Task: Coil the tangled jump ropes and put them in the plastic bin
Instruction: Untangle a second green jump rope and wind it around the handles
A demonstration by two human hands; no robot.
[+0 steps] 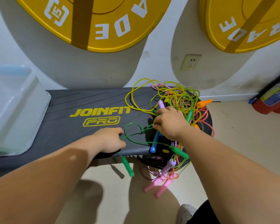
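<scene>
The dark tabletop (81, 101) carries everything. The clear plastic bin (23, 110) stands at its left end, and no coiled rope can be made out inside it. The tangle of jump ropes (176, 96) is heaped at the right end, well apart from the bin, with pink handles (160, 185) hanging over the near edge. The step in hand looks like freeing one rope from the heap. The right hand (170, 122) sits on the tangle with fingers curled down, gripping the green rope (132, 126). The left hand (110, 139) pinches the same cord beside a loop of it. One green handle (128, 167) dangles below the edge. The next move probably calls for drawing the green cord clear without dragging the heap along, then winding it.
</scene>
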